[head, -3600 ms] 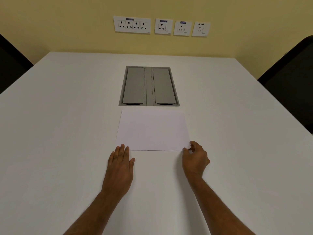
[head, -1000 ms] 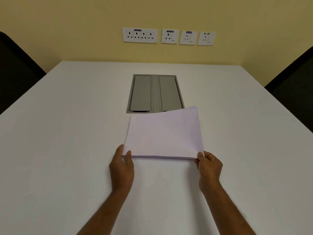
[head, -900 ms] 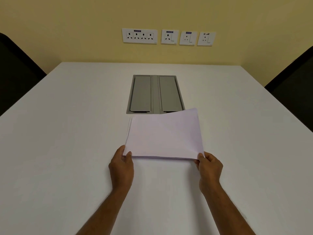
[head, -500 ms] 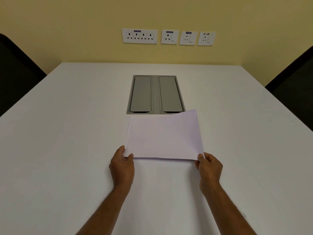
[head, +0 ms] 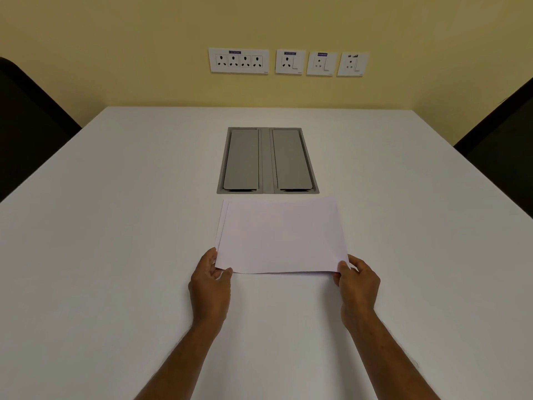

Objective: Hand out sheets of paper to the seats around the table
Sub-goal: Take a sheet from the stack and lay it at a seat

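At the left edge of the bench [head: 115,226] a dark chair [head: 26,134] waits for its sheet. Near the middle, the left hand [head: 212,280] has its grip pinched on the near left corner of the sheets of paper [head: 281,235]. The top sheet sits shifted right, probably to separate it. The right hand [head: 357,281] pinches the near right corner. A second chair [head: 507,145] stands far right.

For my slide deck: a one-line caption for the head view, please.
Left hand and right hand pinch the near corners of the paper sheets at the white table.
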`<state>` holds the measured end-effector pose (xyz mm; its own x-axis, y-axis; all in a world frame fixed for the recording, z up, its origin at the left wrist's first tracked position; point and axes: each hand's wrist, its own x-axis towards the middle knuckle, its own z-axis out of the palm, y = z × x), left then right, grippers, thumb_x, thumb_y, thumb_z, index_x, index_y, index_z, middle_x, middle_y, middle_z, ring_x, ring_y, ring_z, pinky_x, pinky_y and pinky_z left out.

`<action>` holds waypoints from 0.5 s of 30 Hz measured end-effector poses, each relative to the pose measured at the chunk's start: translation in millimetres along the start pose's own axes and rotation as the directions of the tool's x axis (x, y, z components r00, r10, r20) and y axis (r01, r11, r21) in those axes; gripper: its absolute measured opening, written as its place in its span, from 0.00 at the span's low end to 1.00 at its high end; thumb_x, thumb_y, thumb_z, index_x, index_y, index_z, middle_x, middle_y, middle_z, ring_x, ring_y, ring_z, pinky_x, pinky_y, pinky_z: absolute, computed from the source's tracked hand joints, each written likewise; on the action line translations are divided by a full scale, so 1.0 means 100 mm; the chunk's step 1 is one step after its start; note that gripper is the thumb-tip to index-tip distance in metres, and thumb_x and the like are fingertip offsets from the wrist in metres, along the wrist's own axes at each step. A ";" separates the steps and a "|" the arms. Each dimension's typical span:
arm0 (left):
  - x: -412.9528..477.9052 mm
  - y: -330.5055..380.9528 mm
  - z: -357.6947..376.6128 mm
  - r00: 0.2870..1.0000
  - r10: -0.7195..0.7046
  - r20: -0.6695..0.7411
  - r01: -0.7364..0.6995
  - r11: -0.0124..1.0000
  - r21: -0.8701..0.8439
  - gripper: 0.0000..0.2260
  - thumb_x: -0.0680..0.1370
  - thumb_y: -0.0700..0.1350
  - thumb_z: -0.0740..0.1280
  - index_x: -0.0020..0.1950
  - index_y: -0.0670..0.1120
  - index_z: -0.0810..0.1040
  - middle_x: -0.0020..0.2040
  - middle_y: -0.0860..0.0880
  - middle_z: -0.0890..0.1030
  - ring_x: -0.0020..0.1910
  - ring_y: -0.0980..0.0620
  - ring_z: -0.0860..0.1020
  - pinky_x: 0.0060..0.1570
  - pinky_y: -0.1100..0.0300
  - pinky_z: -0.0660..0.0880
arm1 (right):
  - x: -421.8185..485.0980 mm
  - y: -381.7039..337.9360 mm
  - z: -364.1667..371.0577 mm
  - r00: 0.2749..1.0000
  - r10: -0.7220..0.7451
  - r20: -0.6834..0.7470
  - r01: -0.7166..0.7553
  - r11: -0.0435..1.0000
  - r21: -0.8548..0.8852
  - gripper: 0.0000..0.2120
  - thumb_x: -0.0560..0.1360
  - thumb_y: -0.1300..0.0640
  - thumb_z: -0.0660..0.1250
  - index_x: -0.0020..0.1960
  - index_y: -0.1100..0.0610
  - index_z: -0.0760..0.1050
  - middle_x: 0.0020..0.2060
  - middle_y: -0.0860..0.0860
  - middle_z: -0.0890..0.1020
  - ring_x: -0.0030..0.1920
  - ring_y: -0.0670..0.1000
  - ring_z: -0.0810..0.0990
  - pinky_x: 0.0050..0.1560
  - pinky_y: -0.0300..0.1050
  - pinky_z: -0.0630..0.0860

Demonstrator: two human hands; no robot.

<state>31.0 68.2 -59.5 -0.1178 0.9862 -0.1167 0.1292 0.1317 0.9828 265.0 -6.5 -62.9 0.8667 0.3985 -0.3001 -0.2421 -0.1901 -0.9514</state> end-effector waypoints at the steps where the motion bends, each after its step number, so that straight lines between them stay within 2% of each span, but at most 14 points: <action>1: 0.00 0.00 0.00 1.000 0.004 -0.005 -0.004 1.000 0.010 0.25 0.75 0.32 0.70 0.71 0.44 0.72 0.68 0.46 0.77 0.60 0.53 0.77 0.59 0.62 0.72 | 0.00 0.00 0.00 1.000 -0.002 0.001 0.002 1.000 -0.002 0.10 0.77 0.63 0.66 0.54 0.53 0.80 0.40 0.46 0.84 0.38 0.48 0.83 0.45 0.46 0.81; 5: 0.00 0.01 0.02 0.999 0.014 -0.031 -0.013 0.999 0.037 0.24 0.75 0.32 0.70 0.70 0.43 0.72 0.68 0.46 0.77 0.58 0.56 0.77 0.52 0.70 0.71 | 0.01 0.01 0.00 1.000 -0.009 0.005 0.009 1.000 -0.007 0.10 0.77 0.63 0.66 0.55 0.54 0.80 0.40 0.45 0.83 0.39 0.48 0.83 0.48 0.48 0.82; 9: -0.01 0.04 0.04 0.999 0.022 -0.043 -0.018 0.997 0.077 0.24 0.76 0.34 0.68 0.72 0.43 0.71 0.69 0.46 0.76 0.60 0.55 0.76 0.59 0.64 0.71 | 0.00 0.02 0.01 1.000 -0.014 0.011 0.014 1.000 -0.015 0.10 0.77 0.63 0.66 0.56 0.54 0.80 0.41 0.45 0.83 0.40 0.49 0.83 0.49 0.49 0.82; 15: -0.01 0.07 0.09 0.998 0.028 -0.060 -0.021 0.993 0.113 0.22 0.77 0.35 0.68 0.71 0.43 0.72 0.68 0.46 0.77 0.64 0.49 0.77 0.60 0.62 0.70 | 0.01 0.02 0.01 1.000 -0.023 0.010 0.023 0.999 -0.022 0.10 0.77 0.63 0.65 0.56 0.54 0.80 0.41 0.46 0.83 0.40 0.50 0.83 0.48 0.48 0.81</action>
<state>40.6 68.8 -53.6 -0.1733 0.9816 -0.0803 0.2424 0.1215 0.9625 265.1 -5.2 -65.7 0.8676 0.4117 -0.2790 -0.2123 -0.2008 -0.9563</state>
